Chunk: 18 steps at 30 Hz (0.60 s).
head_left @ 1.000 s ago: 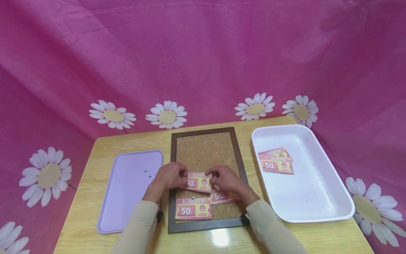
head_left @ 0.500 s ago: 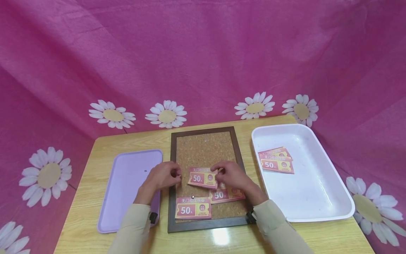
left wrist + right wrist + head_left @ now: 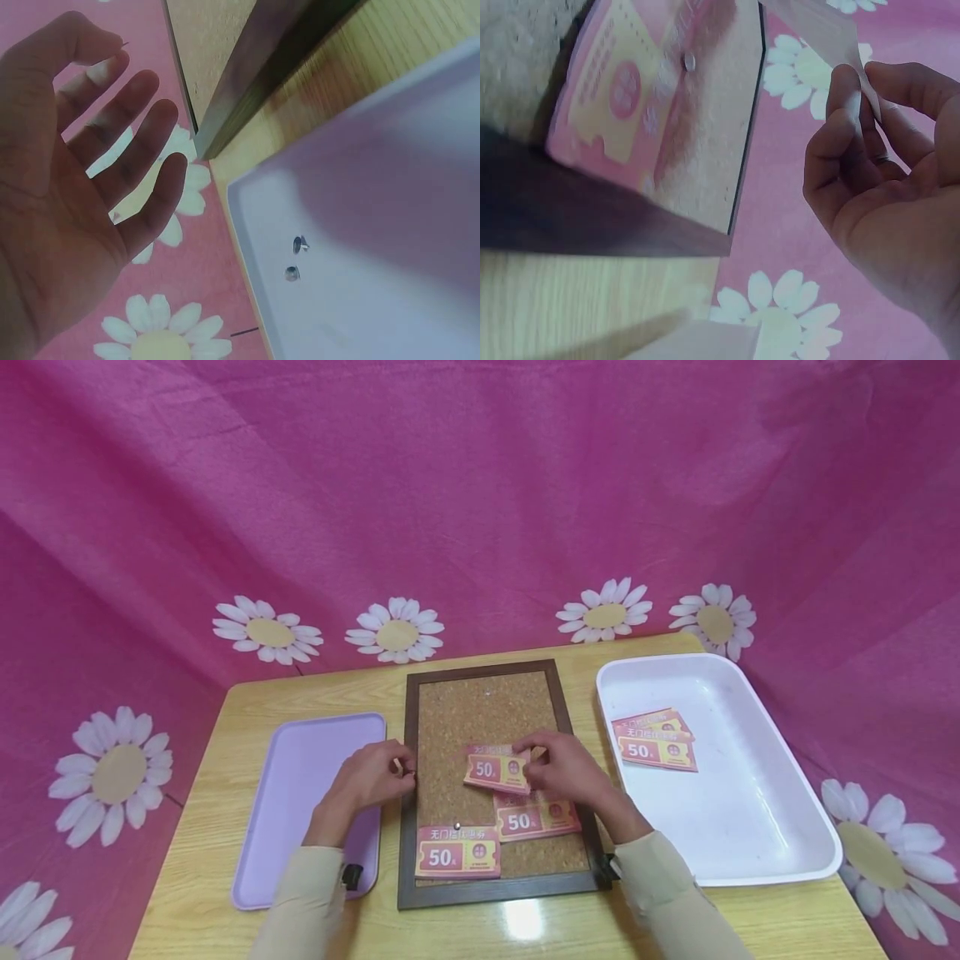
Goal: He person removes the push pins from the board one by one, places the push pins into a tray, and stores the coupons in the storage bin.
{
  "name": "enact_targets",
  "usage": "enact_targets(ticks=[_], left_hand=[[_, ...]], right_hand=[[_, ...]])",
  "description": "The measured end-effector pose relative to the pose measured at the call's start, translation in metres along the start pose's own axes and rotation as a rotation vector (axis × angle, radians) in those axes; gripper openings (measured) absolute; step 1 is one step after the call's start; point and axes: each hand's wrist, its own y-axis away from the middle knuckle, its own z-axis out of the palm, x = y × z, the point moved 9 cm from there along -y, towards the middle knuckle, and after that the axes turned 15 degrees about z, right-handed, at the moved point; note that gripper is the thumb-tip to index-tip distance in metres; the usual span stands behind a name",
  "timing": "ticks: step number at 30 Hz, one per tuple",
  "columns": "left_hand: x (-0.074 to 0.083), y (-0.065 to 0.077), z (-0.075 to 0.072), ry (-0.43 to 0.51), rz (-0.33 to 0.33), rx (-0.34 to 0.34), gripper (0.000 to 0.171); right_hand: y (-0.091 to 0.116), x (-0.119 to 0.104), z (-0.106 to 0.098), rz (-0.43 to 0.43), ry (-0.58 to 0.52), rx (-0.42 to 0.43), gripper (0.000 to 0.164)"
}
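Observation:
My right hand (image 3: 566, 767) pinches the right edge of a red and yellow coupon (image 3: 491, 770) between thumb and fingers, above a framed corkboard (image 3: 480, 710). Over the board's left frame, my left hand (image 3: 369, 777) pinches a thumbtack, mostly hidden by the fingertips; its thin point (image 3: 125, 44) shows in the left wrist view. Two more coupons lie on the board's lower half: a lower left coupon (image 3: 457, 853) with a tack (image 3: 457, 826) at its top edge, and a right coupon (image 3: 534, 821) partly covered by the held one and my right hand. A tack (image 3: 690, 61) shows in the right wrist view.
A purple tray (image 3: 292, 777) left of the board bears loose tacks (image 3: 298, 245). At the right, a white bin (image 3: 742, 827) contains overlapping coupons (image 3: 656, 750). Everything rests on a wooden table (image 3: 202, 852) before a pink flowered cloth (image 3: 480, 510).
My left hand has let go of the coupon's left side and drawn back left to the frame. The right hand has carried the coupon right and slightly toward the board's far end.

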Motion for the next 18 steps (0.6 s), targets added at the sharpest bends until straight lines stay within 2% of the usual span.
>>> enact_targets(ticks=[5,12,18], left_hand=[[-0.006,0.005,-0.001,0.016,-0.014,-0.003,0.008],[-0.011,0.012,-0.001,0.015,-0.018,0.002,0.007],[-0.016,0.02,-0.006,-0.014,-0.021,0.028,0.007]], right_hand=[[0.002,0.004,-0.014,-0.02,0.025,0.05,0.031],[0.001,0.021,-0.029,0.051,-0.028,0.038,0.033],[0.002,0.029,-0.043,0.067,-0.008,0.097,0.031]])
